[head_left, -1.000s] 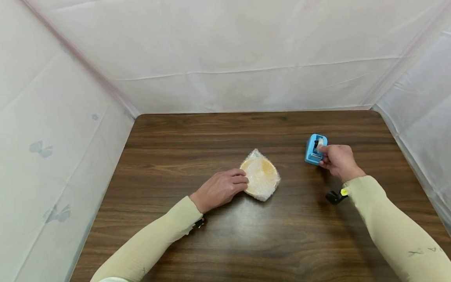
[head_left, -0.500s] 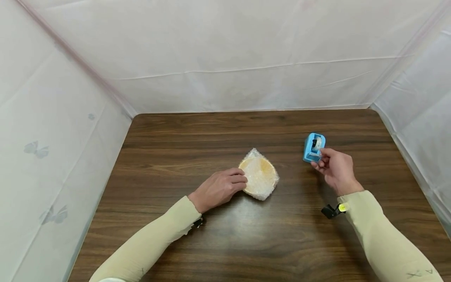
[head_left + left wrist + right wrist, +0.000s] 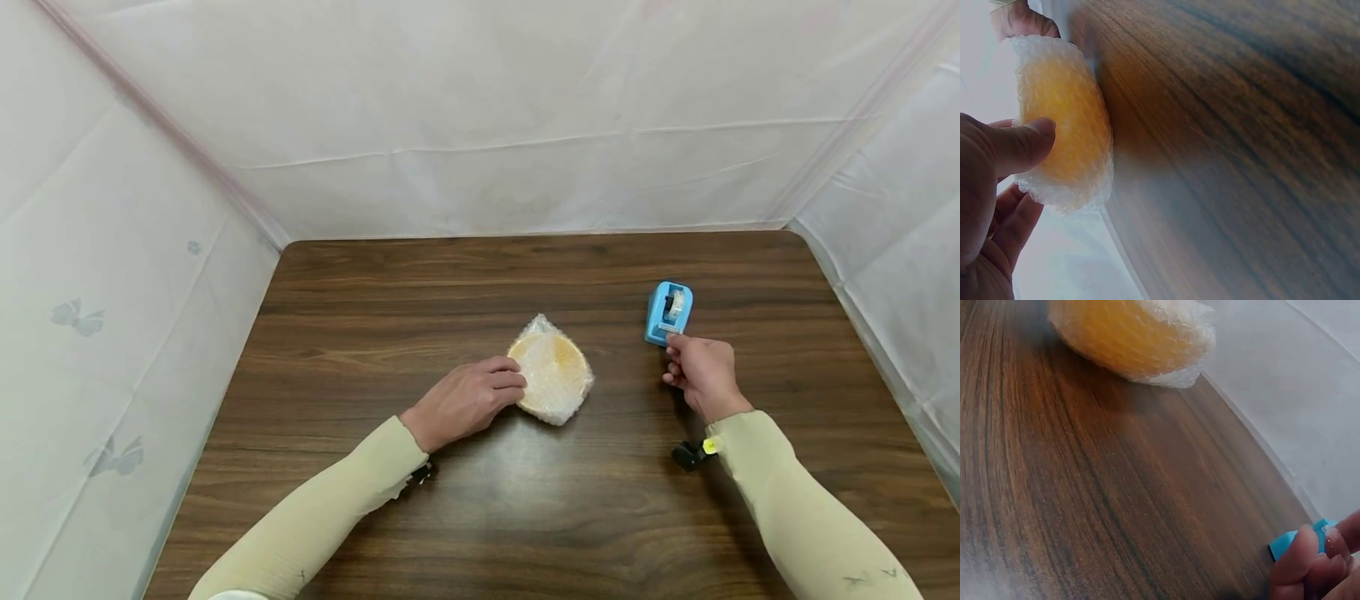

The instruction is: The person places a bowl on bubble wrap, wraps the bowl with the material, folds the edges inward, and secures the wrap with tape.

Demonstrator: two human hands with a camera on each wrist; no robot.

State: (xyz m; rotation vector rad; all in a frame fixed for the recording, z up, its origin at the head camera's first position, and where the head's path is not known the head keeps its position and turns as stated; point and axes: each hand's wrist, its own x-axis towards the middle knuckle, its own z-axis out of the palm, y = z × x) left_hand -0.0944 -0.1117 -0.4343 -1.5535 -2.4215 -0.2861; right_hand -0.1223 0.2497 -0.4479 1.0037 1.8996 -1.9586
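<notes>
A round yellow bowl wrapped in bubble wrap (image 3: 555,375) is near the middle of the table, held at its left edge by my left hand (image 3: 472,400). In the left wrist view the thumb (image 3: 1029,144) lies on the wrapped side, with other fingers behind it. A light-blue tape dispenser (image 3: 666,304) with a roll of clear tape stands to the right. My right hand (image 3: 705,375) is at its front end, thumb and forefinger pinched together at the cutter. A small clear bit of tape (image 3: 1329,531) shows by the fingertip in the right wrist view.
The dark wood-grain table (image 3: 420,292) extends around both things. White sheeting (image 3: 465,108) hangs behind it and along both sides. A black wrist camera (image 3: 688,456) sticks out below the right wrist.
My right hand has moved from the dispenser's tape roll down to its front end, towards me. The left hand keeps holding the wrapped bowl in place.
</notes>
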